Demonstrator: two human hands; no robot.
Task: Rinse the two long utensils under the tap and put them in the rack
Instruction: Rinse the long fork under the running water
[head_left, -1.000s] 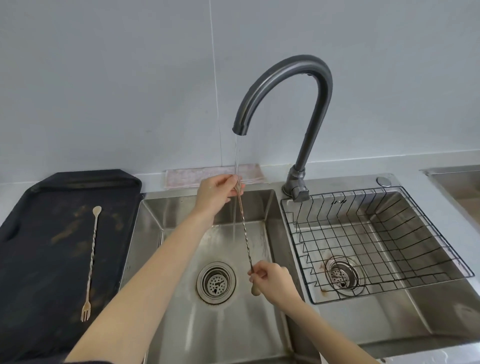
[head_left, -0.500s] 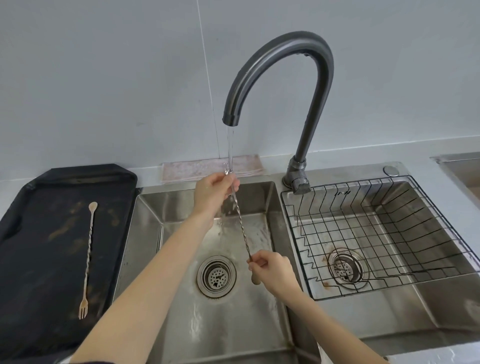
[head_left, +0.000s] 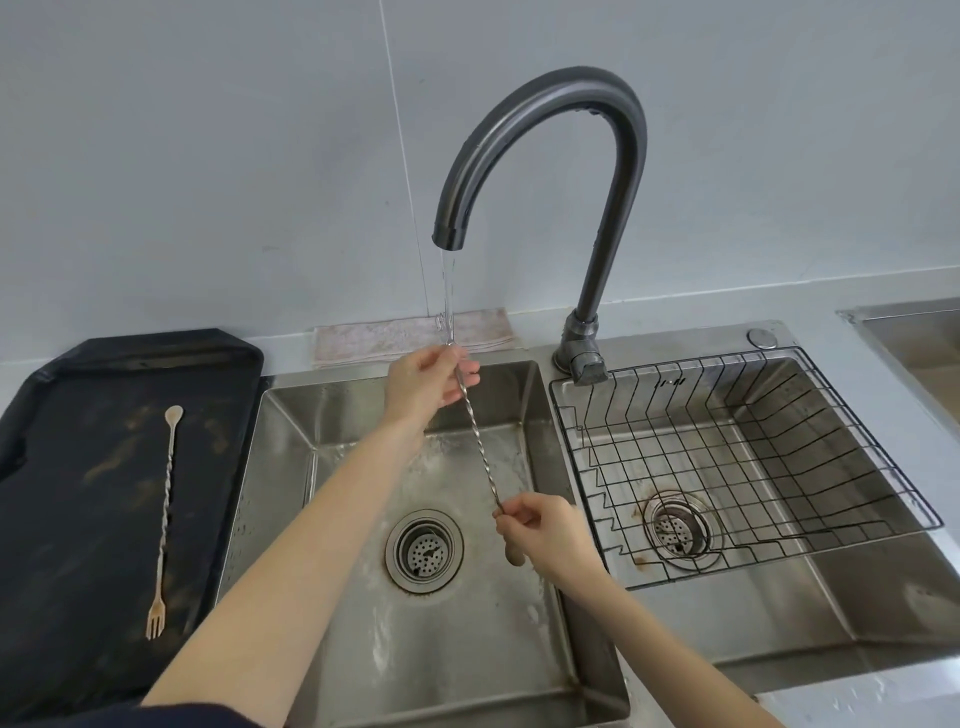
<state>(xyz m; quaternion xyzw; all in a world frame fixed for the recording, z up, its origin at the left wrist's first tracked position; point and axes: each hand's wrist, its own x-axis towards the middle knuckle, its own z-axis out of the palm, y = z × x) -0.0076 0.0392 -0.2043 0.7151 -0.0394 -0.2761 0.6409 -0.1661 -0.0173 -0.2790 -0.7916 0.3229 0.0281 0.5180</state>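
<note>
I hold a long twisted metal utensil (head_left: 480, 449) slanted over the left sink basin (head_left: 363, 415). My left hand (head_left: 426, 387) grips its upper part, and its top end pokes up into the water stream from the dark curved tap (head_left: 550, 104). My right hand (head_left: 543, 532) pinches its lower end, whose tip shows below the fingers. A second long twisted utensil (head_left: 166, 519), spoon end far and fork end near, lies on the black tray (head_left: 62, 597) at the left. The black wire rack (head_left: 779, 525) sits in the right basin with nothing in it.
A folded pinkish cloth (head_left: 395, 338) lies on the ledge behind the left basin. Drain strainers sit in the left basin (head_left: 423, 551) and under the rack (head_left: 675, 527). A round button (head_left: 762, 338) is by the tap base. Another steel basin edge (head_left: 914, 332) shows at far right.
The utensil's top end now sticks out above my left hand into the stream. Both hands keep their grip in about the same place; the camera view has shifted slightly.
</note>
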